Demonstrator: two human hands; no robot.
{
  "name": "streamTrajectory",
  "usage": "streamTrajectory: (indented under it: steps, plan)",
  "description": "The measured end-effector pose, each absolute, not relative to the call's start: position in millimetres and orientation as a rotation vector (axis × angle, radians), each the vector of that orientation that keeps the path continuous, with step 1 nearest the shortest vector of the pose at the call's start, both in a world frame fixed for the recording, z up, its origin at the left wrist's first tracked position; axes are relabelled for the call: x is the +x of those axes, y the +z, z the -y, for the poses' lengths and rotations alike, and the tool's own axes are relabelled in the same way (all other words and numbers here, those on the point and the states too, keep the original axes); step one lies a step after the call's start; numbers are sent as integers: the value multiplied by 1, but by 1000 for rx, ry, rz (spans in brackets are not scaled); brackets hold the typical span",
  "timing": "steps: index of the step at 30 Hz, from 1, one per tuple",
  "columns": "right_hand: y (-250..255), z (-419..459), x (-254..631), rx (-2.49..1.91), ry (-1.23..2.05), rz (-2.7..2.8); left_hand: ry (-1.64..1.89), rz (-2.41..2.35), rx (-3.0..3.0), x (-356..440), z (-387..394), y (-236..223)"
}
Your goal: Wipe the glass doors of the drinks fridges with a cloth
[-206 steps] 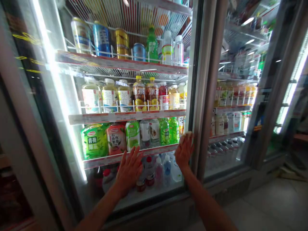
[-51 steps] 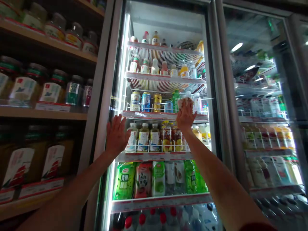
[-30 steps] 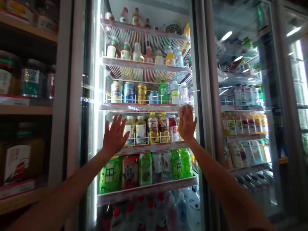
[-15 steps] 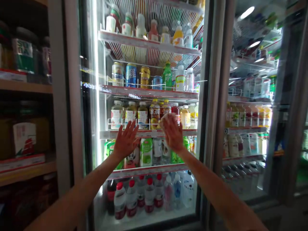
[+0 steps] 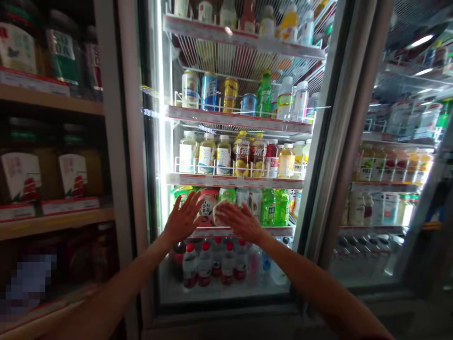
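In the head view, a glass fridge door (image 5: 226, 300) stands closed in front of lit shelves of drinks. My left hand (image 5: 182, 219) is spread flat toward the glass, fingers apart, holding nothing. To its right, my right hand (image 5: 244, 224) presses a pale, crumpled cloth (image 5: 220, 211) to the glass, with its fingers stretched over it and pointing left. Behind the two hands are a red tea bottle (image 5: 208, 203) and green bottles (image 5: 269, 208), partly covered by them.
On the left, wooden shelves (image 5: 60, 224) hold large drink-bottle displays. A metal door frame (image 5: 354, 132) runs up the right side, with another glass-fronted fridge of drinks beyond it. Red-capped water bottles (image 5: 205, 267) fill the bottom shelf behind the glass.
My right hand has moved down and left across the glass with the cloth, closer to my left hand. My left hand sits slightly lower and farther left. The view has tilted down and shifted left.
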State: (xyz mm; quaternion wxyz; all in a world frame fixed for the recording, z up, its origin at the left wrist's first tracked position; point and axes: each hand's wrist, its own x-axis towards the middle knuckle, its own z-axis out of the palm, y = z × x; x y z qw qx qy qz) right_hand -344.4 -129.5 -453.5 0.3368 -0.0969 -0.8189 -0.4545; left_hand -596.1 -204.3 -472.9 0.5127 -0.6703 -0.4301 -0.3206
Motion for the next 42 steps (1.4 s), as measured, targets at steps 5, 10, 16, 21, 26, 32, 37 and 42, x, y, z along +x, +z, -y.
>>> streamTrajectory:
  steps: [5, 10, 16, 21, 26, 32, 37, 42]
  plan:
    - [-434, 132, -368, -638, -973, 1849, -818, 1102, -1535, -629, 217, -485]
    - [-490, 148, -407, -217, -1115, 2266, -1014, 1106, -1621, -613, 230, -507]
    - [-480, 152, -431, -351, -985, 2048, -1509, 1095, -1636, -539, 212, -521]
    - [-434, 139, -377, -311, -997, 1986, -1499, 1137, -1428, -530, 186, -480]
    - [-413, 110, -325, -617, -956, 1700, -1362, 1239, -1287, -570, 181, -427]
    - [-431, 106, -320, -624, -967, 1739, -716, 906, -1711, -606, 206, -545]
    - [-431, 107, -321, -618, -977, 1719, -857, 1164, -1454, -643, 215, -538]
    - [-437, 106, -323, -644, -938, 1716, -846, 1110, -1486, -644, 218, -534]
